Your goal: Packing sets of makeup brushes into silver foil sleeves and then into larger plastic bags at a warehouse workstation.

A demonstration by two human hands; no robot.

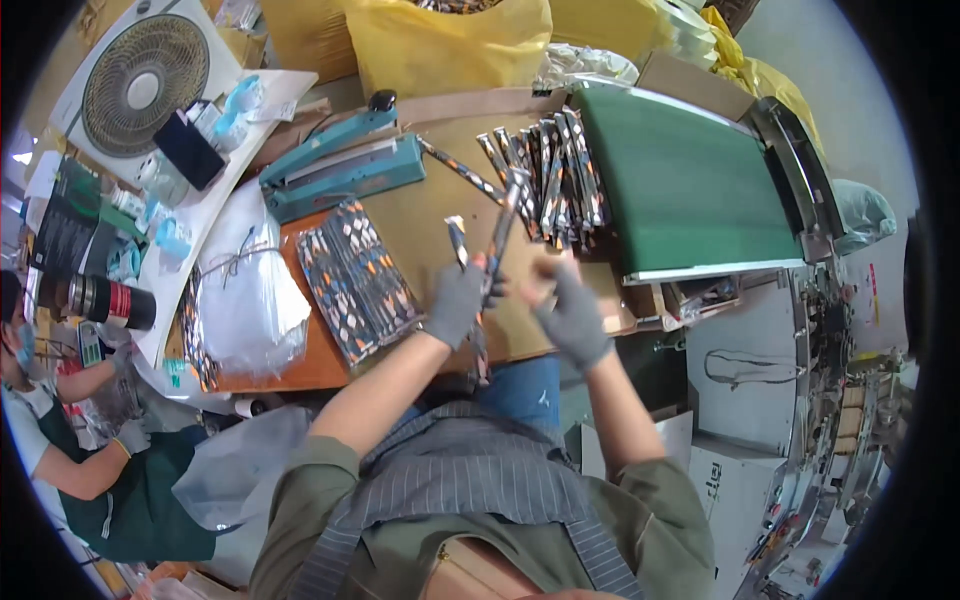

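Gloved in grey with bare fingertips, my left hand point(462, 303) closes around several long slim patterned stick packets point(503, 222), which stick out above and below it. My right hand point(573, 315), in a matching glove, is raised just to the right. It is blurred, but its thumb and fingers look apart with nothing between them. Beyond the hands a loose pile of the same dark packets with orange and white marks point(572, 175) lies against a green conveyor belt point(690, 185). To the left, a neat flat block of packets point(358, 280) rests on the table.
A teal hand sealer point(350, 180) stands at the back left, beside a stack of clear plastic bags point(245, 285). A white side shelf point(205, 225) carries a phone and bottles near a fan point(145, 85). Yellow sacks point(450, 45) stand behind the table point(430, 225). A co-worker point(95, 450) is at far left.
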